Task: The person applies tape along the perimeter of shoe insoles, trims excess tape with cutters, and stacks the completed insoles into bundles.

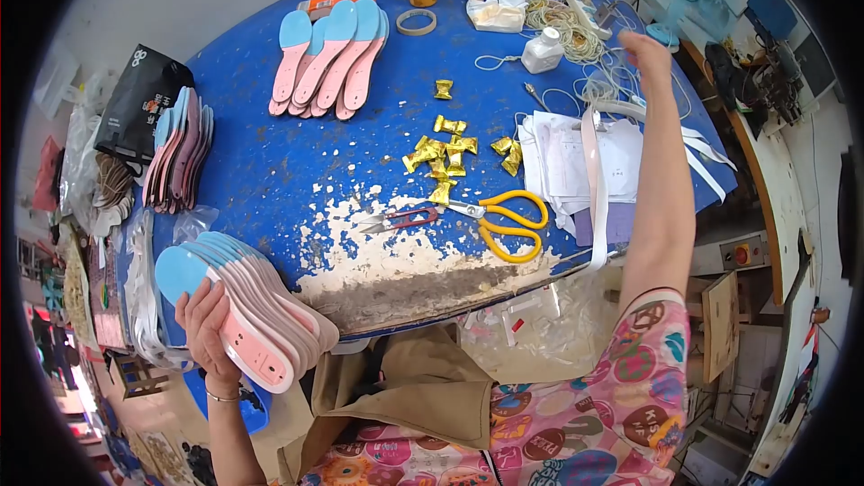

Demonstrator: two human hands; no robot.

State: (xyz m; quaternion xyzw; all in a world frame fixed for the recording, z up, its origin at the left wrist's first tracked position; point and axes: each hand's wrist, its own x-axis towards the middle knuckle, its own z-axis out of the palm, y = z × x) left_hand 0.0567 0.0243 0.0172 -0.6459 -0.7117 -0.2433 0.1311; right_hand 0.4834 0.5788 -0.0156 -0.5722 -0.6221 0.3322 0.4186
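My left hand [209,324] is wrapped round a thick stack of insoles [261,306], pale blue at one end and pink at the other. It holds the stack tilted at the table's front left edge. At the far right, my right hand [644,52] reaches over the table beside a tangle of cords [576,31]. Its fingers are small and partly hidden, so I cannot make out whether they grip anything. More insoles [331,58] lie fanned at the back left, and another stack of insoles [180,151] stands at the left edge.
On the blue table [243,171] lie yellow-handled scissors [513,225], thread snips [400,220] and several gold-wrapped pieces [436,155]. Papers [585,157] and a white strap [594,189] lie near my right forearm. A white bottle [543,51] and a tape roll [417,22] stand farther back.
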